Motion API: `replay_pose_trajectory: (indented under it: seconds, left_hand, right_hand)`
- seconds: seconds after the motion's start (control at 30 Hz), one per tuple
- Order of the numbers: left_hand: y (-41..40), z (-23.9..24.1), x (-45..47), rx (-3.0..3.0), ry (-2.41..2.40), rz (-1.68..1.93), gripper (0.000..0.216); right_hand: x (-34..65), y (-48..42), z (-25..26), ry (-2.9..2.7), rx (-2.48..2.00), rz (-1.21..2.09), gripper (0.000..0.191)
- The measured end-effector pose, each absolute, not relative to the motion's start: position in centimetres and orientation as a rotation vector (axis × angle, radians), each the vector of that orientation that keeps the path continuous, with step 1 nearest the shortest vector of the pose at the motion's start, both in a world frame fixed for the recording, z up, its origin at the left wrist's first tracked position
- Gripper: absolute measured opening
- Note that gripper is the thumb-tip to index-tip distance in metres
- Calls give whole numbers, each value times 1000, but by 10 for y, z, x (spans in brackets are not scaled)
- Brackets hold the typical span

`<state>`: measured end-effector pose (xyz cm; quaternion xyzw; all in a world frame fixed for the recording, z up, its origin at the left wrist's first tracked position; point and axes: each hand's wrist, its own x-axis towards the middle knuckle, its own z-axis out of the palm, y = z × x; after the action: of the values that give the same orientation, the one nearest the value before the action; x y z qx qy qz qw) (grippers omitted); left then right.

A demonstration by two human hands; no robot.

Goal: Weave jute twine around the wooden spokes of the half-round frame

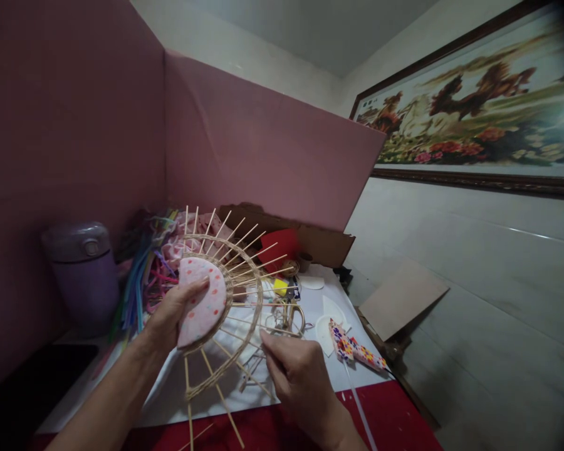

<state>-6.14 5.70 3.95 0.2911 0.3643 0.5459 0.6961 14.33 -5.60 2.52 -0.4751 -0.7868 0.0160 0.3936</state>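
A half-round woven piece [204,307] is held up in front of me, its flat side on the left. Its pale centre is covered in cloth with red dots, and thin wooden sticks [244,237] fan out from the edge. Twisted cord [259,300] forms an outer arc across the sticks. My left hand [169,316] grips the cloth-covered centre, thumb on the front and fingers hidden behind. My right hand [294,369] is closed at the lower right of the arc, thumb and forefinger pinched at a stick or cord; which one I cannot make out.
A lilac lidded flask [82,275] stands at left beside colourful pipe cleaners [143,282]. Behind lie pink fabric [178,241], red paper [279,245] and cardboard [329,241]. Flower-patterned cloth [355,347] lies at right on a white sheet [319,313]. Pink panels [263,150] border the back and left.
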Motion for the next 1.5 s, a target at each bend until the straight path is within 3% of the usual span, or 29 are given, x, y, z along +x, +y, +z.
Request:
replay_pose_trajectory:
  seconds: [0.13, 0.3, 0.57, 1.03, 1.27, 1.5]
  left_hand:
    - [57, 44, -63, 530, 825, 1230, 14]
    - [59, 48, -67, 470, 809, 1219, 19]
    - [57, 51, -68, 416, 787, 1180, 21]
    - [53, 56, -66, 319, 704, 1180, 24]
    - [50, 51, -59, 328, 679, 1129, 23]
    - [49, 49, -56, 327, 661, 1140, 23]
  right_hand:
    - [146, -61, 27, -2059, -1302, -179, 29]
    - [154, -69, 34, -1985, -1311, -165, 23]
    - [170, -74, 38, -1708, -1026, 552, 23]
    - [159, -59, 3, -1093, -872, 1153, 35]
    - [123, -56, -3, -1352, -920, 875, 16]
    - [116, -55, -9, -1392, -972, 676, 17]
